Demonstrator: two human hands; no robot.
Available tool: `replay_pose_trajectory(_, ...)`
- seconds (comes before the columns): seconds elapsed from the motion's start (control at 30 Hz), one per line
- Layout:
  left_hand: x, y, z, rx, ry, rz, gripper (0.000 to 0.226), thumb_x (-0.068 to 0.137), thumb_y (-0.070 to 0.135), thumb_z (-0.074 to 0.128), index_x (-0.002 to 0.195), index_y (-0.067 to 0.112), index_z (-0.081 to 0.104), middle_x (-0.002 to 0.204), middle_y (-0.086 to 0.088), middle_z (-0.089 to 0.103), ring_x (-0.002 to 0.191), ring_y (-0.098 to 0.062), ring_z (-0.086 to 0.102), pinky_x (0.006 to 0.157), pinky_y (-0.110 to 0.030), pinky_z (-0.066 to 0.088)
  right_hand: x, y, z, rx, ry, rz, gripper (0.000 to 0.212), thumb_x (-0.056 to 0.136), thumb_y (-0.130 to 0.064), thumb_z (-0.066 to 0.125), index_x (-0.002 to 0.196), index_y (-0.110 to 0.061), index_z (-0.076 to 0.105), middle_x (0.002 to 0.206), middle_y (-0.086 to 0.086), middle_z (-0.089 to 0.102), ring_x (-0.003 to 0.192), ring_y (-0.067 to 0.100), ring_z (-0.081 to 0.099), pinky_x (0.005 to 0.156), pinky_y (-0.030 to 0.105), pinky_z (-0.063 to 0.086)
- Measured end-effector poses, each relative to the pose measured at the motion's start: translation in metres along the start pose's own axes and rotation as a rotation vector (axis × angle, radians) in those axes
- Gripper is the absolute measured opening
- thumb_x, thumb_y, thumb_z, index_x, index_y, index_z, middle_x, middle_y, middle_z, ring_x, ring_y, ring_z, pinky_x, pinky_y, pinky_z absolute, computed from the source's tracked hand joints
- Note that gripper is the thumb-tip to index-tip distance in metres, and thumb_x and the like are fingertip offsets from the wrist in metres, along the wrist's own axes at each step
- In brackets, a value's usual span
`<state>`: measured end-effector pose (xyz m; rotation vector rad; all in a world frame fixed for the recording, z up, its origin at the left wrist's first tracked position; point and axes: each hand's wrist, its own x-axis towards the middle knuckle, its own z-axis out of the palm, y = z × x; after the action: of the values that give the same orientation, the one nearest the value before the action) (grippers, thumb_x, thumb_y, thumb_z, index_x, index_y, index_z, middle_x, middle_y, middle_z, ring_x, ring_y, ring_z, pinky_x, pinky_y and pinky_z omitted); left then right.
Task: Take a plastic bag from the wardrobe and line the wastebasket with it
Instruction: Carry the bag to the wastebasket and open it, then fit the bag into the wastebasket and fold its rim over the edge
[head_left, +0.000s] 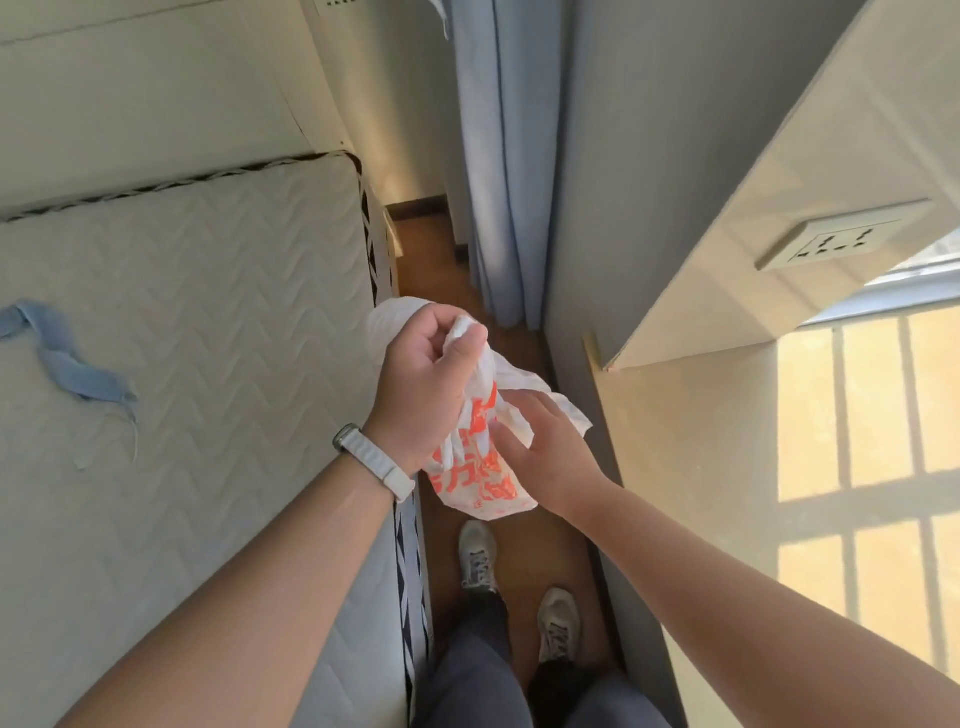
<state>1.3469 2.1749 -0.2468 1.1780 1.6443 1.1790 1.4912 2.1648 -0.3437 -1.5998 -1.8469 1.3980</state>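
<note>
With the right hand (545, 452) pinching a fold of the crumpled plastic bag (475, 486) and the left hand (423, 379) clenched round its bunched top, above the aisle between bed (208, 312) and worktop (685, 441), I'd find the mouth and shake it open first (no wastebasket in sight yet).

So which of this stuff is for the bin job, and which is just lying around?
For the job:
plastic bag, white with orange print
left hand, gripping the bag
right hand, pinching the bag
(no wastebasket in view)

Just lying about:
blue cloth strip on the mattress
curtain
wall socket
</note>
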Motion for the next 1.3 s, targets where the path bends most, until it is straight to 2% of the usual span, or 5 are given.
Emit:
replay_pose_trajectory(0.33,0.101,-0.147,0.021,-0.079,-0.041,-0.027,0.01,0.087,0.034,0.058,0.078,0.038,0.058,0.07,0.021,0.057,0.072,-0.006,0.057,0.066,-0.019,0.046,0.122,0.083,0.063,-0.048,0.053,0.045,0.038,0.098,-0.044,0.055,0.134,-0.032,0.052,0.14,-0.013,0.054,0.125,0.008,0.05,0.101,0.024,0.037)
replay_pose_trajectory(0.63,0.133,-0.326,0.044,-0.133,0.041,-0.057,0.007,0.088,0.031,0.058,0.081,0.031,0.058,0.069,0.019,0.056,0.071,-0.005,0.055,0.068,-0.024,0.046,0.208,0.205,0.163,0.019,0.063,0.074,0.039,0.099,-0.05,0.049,0.135,-0.035,0.05,0.136,-0.015,0.056,0.12,0.01,0.056,0.104,0.038,0.049)
replay_pose_trajectory(0.8,0.133,-0.406,0.052,-0.139,0.059,-0.066,0.005,0.086,0.035,0.059,0.084,0.03,0.06,0.078,0.011,0.06,0.079,-0.009,0.058,0.072,-0.028,0.05,0.236,0.263,0.204,0.022,0.046,0.029,0.038,0.1,-0.047,0.05,0.135,-0.032,0.05,0.136,-0.013,0.056,0.118,0.006,0.054,0.1,0.028,0.044)
replay_pose_trajectory(1.2,0.115,-0.476,0.058,-0.069,0.053,0.053,0.006,0.087,0.035,0.057,0.085,0.031,0.06,0.08,0.007,0.061,0.079,-0.011,0.059,0.071,-0.028,0.05,0.259,0.357,0.264,-0.086,-0.014,-0.143,0.045,0.096,-0.06,0.047,0.135,-0.037,0.049,0.136,-0.014,0.055,0.122,0.008,0.052,0.105,0.04,0.047)
replay_pose_trajectory(1.3,0.109,-0.486,0.056,-0.012,0.06,0.041,0.009,0.087,0.038,0.057,0.085,0.03,0.061,0.084,-0.002,0.064,0.083,-0.022,0.064,0.072,-0.037,0.055,0.269,0.372,0.255,-0.246,0.105,-0.214,0.047,0.096,-0.049,0.055,0.136,-0.023,0.053,0.141,-0.002,0.053,0.128,0.019,0.049,0.11,0.036,0.039)
